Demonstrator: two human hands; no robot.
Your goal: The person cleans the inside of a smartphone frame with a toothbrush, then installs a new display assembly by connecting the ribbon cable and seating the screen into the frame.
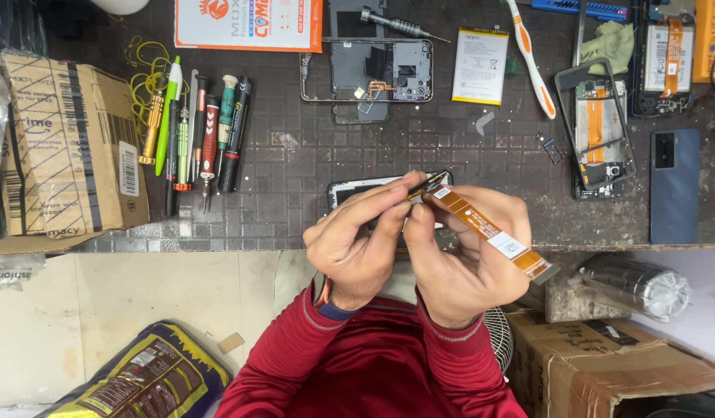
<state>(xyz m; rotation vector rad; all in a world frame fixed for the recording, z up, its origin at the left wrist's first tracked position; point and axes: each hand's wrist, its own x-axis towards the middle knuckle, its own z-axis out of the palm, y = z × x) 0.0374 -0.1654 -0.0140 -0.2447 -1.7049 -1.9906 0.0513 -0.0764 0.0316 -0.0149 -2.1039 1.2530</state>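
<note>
Head view: my left hand [356,240] and right hand [458,255] are both pinched narrow on the orange flex cable [485,228], fingertips meeting at its upper end while its tail trails off to the right. I should grip lightly and avoid creasing it. Just beyond my hands lies a phone [365,190] on the tabletop [295,178]; farther off, a battery [480,66].

A brown carton [67,147] with black print and a white label [128,167] lies at the left edge. At top centre sits an orange-and-white flat pack [249,23]. A blue, yellow and red bag [141,379] lies lower left; another brown carton [613,364], lower right. A dark screen [357,188], perhaps a phone's, shows behind the hands.
</note>
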